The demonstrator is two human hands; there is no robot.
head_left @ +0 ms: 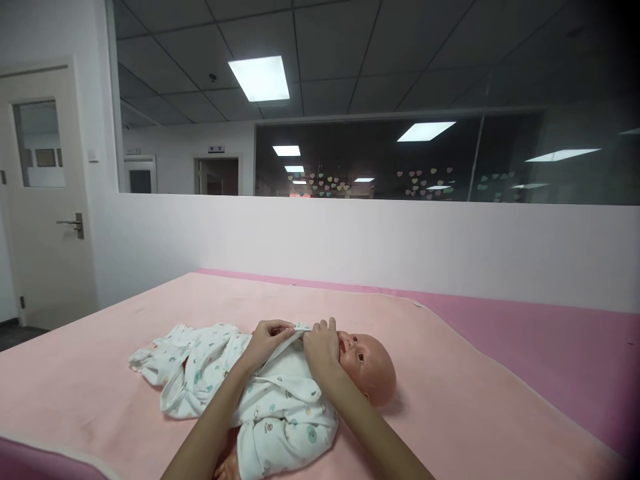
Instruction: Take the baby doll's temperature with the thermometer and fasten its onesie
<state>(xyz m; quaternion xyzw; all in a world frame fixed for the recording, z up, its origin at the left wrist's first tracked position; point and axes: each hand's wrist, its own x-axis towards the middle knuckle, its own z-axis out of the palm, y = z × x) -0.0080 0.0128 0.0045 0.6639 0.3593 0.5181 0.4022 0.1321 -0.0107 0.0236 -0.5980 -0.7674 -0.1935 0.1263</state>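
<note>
A baby doll (374, 367) lies on its back, its bald head toward the right. It wears a white printed baby outfit (285, 407) that spreads out to the left over its legs. Over the doll's chest, my left hand (267, 340) pinches the front edge of the outfit. My right hand (323, 343) grips the same edge close to the doll's chin, fingers curled. Between the two hands the fabric is pulled up a little. One doll hand (229, 467) shows below the sleeve, partly behind my left forearm. The doll's other arm is mostly hidden.
A pale pink sheet (115, 373) covers the surface under the doll, with a darker pink mat (565, 360) showing at the right and back. Behind it stands a low white wall (375, 247) with a window above. A door (45, 220) is at far left.
</note>
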